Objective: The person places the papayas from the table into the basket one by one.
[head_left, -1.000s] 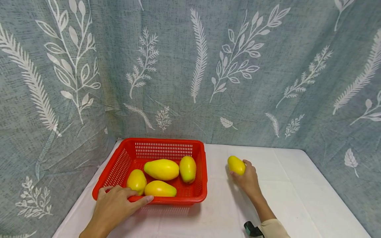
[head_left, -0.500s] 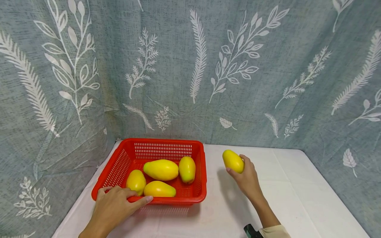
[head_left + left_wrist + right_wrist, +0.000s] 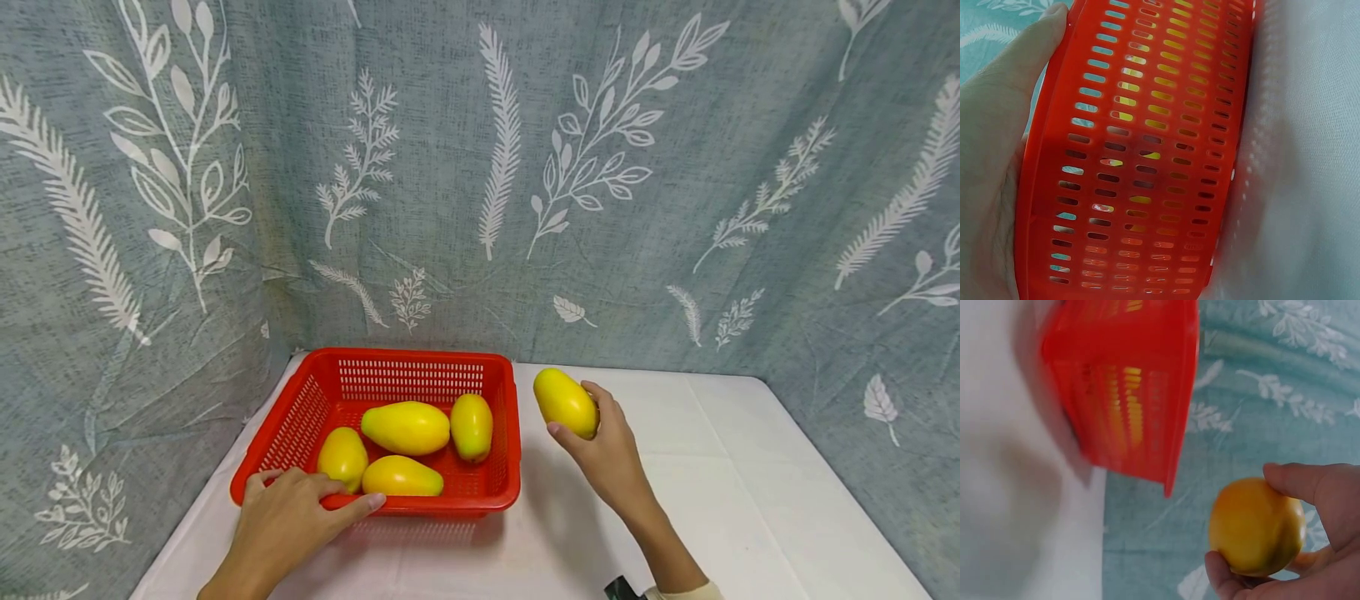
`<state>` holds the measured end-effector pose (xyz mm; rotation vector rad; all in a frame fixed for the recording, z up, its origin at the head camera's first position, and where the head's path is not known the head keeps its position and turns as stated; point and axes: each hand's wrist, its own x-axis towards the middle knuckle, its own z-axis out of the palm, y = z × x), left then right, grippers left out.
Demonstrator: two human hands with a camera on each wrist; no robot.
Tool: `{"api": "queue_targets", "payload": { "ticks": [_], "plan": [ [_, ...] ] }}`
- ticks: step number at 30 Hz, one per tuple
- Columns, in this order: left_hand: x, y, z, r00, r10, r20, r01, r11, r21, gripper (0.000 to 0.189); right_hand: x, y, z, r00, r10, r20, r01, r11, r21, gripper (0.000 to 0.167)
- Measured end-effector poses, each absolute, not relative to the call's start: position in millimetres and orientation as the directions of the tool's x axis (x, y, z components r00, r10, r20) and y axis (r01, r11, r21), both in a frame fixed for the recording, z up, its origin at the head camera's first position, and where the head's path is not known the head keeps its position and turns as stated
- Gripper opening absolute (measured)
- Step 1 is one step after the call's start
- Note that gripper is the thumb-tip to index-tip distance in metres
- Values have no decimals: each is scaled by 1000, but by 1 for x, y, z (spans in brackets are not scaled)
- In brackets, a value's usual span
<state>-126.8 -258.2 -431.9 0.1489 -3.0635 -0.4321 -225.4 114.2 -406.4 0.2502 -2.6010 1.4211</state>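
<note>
At its front left corner, the red plastic basket (image 3: 504, 467) is gripped by my left hand (image 3: 288, 521), fingers over the rim and thumb along the front edge. In the left wrist view, the slotted basket wall (image 3: 1166, 144) fills most of the picture beside that hand. My right hand (image 3: 609, 450) holds a yellow mango (image 3: 566, 403) in the air, right of the basket. The right wrist view has this mango (image 3: 1254, 528) between thumb and fingers, its lower end greenish. Several more mangoes (image 3: 405, 428) lie inside the basket, apart from the held one.
A white cloth (image 3: 712, 492) covers the table, with the basket on its left part. Grey-green curtains (image 3: 450, 167) with white leaf prints enclose the back and sides. A dark device (image 3: 622, 588) sits by the right wrist.
My right hand has lifted the mango off the cloth and carried it up and left toward the basket. The left hand and the basket have stayed in place.
</note>
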Motion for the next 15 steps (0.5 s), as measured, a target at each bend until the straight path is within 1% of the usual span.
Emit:
{"api": "queue_targets", "payload": {
  "ticks": [8, 15],
  "plan": [
    [-126, -259, -433, -994, -101, 36, -87, 955, 283, 80, -212, 98, -400, -975, -104, 198, -223, 479, -849, 77],
    [-127, -258, -432, -994, -103, 26, -91, 954, 284, 82, -206, 82, -401, -968, -143, 205, -249, 460, -852, 77]
  ]
}}
